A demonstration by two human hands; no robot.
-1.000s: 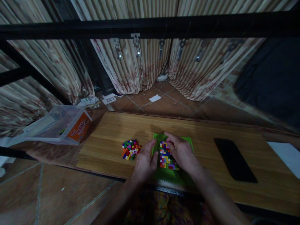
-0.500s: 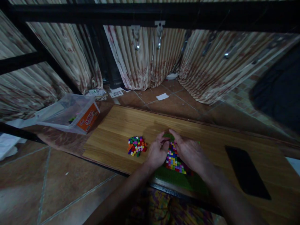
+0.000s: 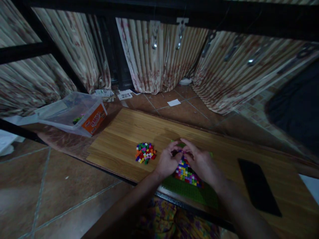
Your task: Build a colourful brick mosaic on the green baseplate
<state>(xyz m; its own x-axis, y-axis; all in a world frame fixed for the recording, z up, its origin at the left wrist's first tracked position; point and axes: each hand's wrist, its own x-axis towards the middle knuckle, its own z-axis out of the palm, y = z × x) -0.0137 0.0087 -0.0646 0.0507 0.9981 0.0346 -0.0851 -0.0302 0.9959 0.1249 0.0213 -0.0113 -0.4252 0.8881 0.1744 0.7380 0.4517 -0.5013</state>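
Note:
My left hand (image 3: 168,161) and my right hand (image 3: 201,163) meet over a green baseplate (image 3: 190,194). Their fingers are curled, with thumbs and fingertips pinched close together above the far part of the plate. A pinkish speck shows between the fingertips, too small to name surely. Below them, a patch of small multicoloured toy bricks (image 3: 185,172) covers the middle of the plate, partly hidden by my right hand. Left of my left hand lies a loose pile of small coloured bricks (image 3: 145,152) on the wooden table.
The wooden table (image 3: 124,132) carries a black flat slab (image 3: 259,187), perhaps a phone or tablet, at the right. A clear plastic bin (image 3: 72,113) with an orange label stands beyond the left end. Curtains (image 3: 159,59) hang behind, and papers (image 3: 173,102) lie on the tiled floor.
My fingertips have come together, and my right hand's fingers are now more bent toward my left thumb. The camera view has shifted slightly. The brick pile looks the same.

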